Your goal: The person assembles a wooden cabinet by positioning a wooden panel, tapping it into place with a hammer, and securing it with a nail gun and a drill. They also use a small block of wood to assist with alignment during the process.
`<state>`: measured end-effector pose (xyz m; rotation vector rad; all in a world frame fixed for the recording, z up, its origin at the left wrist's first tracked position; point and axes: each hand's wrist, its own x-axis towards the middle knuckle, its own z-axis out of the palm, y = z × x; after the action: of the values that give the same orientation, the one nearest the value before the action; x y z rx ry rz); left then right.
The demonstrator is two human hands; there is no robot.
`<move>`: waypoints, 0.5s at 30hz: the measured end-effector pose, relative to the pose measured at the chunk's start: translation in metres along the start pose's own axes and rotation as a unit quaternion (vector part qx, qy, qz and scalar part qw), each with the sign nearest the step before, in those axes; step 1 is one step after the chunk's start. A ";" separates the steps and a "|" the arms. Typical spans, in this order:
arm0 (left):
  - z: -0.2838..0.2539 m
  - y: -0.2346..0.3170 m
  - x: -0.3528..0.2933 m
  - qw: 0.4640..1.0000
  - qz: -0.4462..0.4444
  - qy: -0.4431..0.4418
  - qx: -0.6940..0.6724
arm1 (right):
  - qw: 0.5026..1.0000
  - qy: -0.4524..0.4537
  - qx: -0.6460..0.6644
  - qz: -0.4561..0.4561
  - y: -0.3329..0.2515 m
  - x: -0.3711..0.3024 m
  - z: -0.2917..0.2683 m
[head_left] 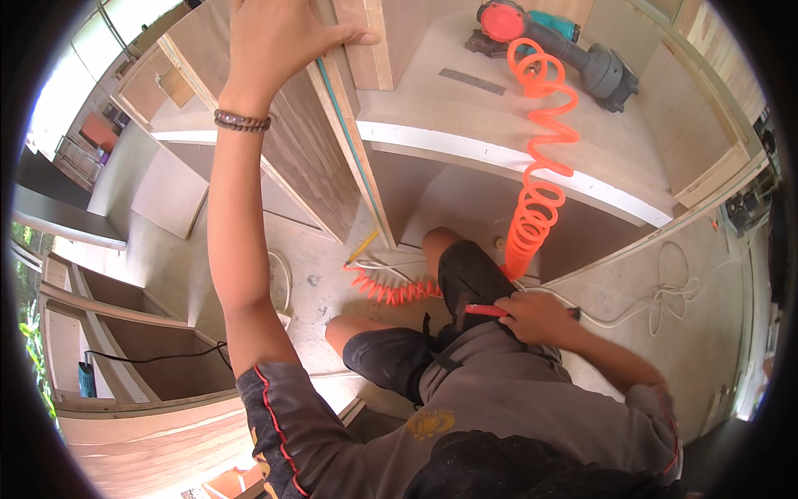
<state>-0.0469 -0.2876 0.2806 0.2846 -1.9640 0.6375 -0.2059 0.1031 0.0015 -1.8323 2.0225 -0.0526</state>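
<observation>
My left hand is raised at the top, gripping the upper part of an upright wooden cabinet panel; its thumb stretches across the panel's edge, and its fingertips are cut off by the picture's rim. A teal line runs down that edge. Low by my lap, my right hand is closed round the red handle of a hammer. The handle's dark end sticks out behind the hand, and the head is blurred against my dark shorts.
On the cabinet shelf lie a red, teal and black power tool and a flat metal strip. An orange coiled air hose hangs over the shelf's white front edge. White cable lies on the floor; an open wooden carcass stands left.
</observation>
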 end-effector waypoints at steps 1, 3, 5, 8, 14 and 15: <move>0.004 -0.001 -0.004 1.000 0.002 0.006 0.003 | 0.999 -0.008 -0.005 0.034 0.018 0.002 0.039; 0.002 0.011 0.000 0.999 -0.012 -0.024 0.018 | 0.999 0.017 0.016 0.044 0.039 -0.001 0.085; -0.005 0.017 0.003 0.998 -0.012 -0.047 0.036 | 0.999 0.044 0.010 0.011 0.034 0.003 0.081; -0.011 0.022 0.002 0.996 0.005 -0.063 0.056 | 0.992 0.104 0.037 -0.064 0.016 0.014 0.030; -0.012 0.028 0.006 0.992 -0.004 -0.082 0.092 | 0.854 0.461 0.099 -0.221 -0.075 0.074 -0.133; -0.014 0.027 0.006 0.990 0.003 -0.082 0.113 | 0.832 0.506 0.069 -0.218 -0.082 0.087 -0.152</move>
<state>-0.0511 -0.2565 0.2821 0.4843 -2.0502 0.8670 -0.1819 -0.0286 0.1409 -2.3826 1.9652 -1.5481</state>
